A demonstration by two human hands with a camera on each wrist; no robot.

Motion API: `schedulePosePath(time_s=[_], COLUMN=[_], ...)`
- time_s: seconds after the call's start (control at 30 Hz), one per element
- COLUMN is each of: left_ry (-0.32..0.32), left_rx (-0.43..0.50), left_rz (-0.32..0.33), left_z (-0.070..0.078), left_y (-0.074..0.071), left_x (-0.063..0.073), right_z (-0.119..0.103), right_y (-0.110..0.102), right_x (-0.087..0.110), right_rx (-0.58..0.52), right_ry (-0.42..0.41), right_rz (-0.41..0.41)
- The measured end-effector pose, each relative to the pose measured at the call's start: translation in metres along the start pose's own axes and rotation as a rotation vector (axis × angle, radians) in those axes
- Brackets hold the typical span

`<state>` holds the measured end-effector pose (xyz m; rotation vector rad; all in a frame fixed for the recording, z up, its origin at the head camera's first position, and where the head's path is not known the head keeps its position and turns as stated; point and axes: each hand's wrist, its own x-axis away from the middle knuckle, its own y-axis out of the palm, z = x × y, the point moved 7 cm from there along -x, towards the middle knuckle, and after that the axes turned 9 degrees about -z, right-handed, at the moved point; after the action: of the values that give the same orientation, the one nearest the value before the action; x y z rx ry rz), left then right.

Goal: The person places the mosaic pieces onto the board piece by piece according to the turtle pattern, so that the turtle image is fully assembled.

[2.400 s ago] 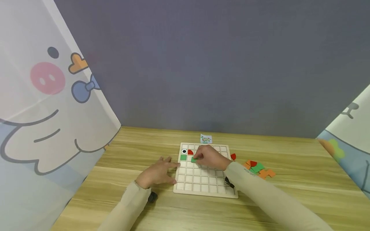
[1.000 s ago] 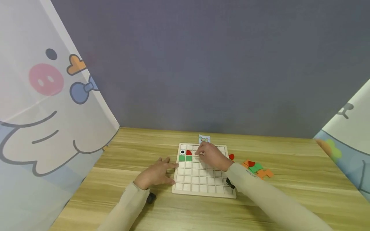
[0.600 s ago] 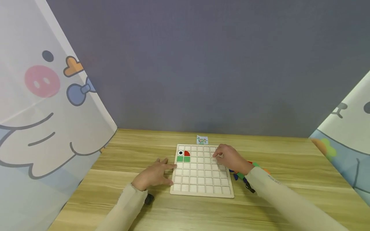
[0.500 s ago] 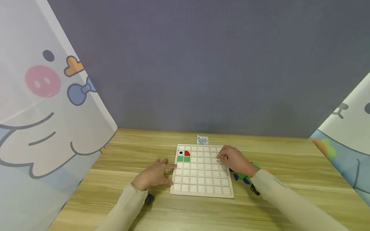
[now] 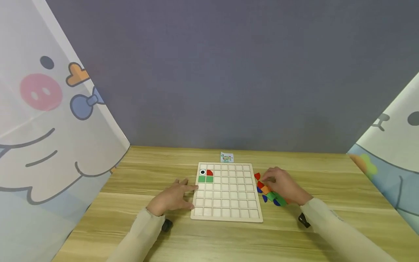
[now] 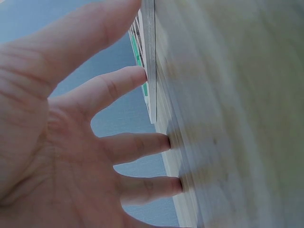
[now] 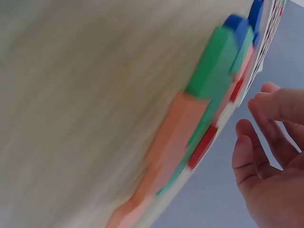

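Note:
A pale gridded wooden board (image 5: 230, 202) lies on the table. In its upper left cells sit a white tile with a black dot (image 5: 202, 172), a red quarter-round tile (image 5: 210, 173) and two green square tiles (image 5: 209, 179). My left hand (image 5: 171, 199) has its fingers spread, thumb and index fingertip at the board's left edge; in the left wrist view other fingertips touch the table. My right hand (image 5: 285, 185) hovers over loose tiles right of the board, fingers loosely bent with nothing between them. Red (image 5: 260, 185), orange (image 5: 265, 190) and green tiles (image 7: 213, 61) lie beneath it.
A small picture card (image 5: 227, 157) lies behind the board. Blue rounded tiles (image 5: 264, 198) lie near the board's right edge. A grey panel (image 5: 209, 80) stands behind the wooden table (image 5: 216, 240), with cartoon-printed walls (image 5: 59, 153) at both sides.
A second green tile went from my right hand into a cell beside the first. That hand then moved right, off the board, to the loose tiles. My left hand stayed at the board's edge.

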<state>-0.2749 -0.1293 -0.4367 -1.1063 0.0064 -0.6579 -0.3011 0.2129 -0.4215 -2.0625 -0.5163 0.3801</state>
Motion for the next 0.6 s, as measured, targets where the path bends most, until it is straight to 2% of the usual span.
schedulePosePath(time_s=[0.3,0.6], left_ry=[0.015,0.011], left_rx=[-0.008,-0.001], left_rz=[0.004,0.007], left_z=[0.001,0.003], left_y=[-0.001,-0.003], left_x=[0.0,0.002], right_z=[0.03,0.036], right_y=[-0.015,-0.02], right_x=[0.022,0.035], right_rx=[0.067,0.065], right_ry=[0.098,0.097], right_rz=[-0.003,0.017])
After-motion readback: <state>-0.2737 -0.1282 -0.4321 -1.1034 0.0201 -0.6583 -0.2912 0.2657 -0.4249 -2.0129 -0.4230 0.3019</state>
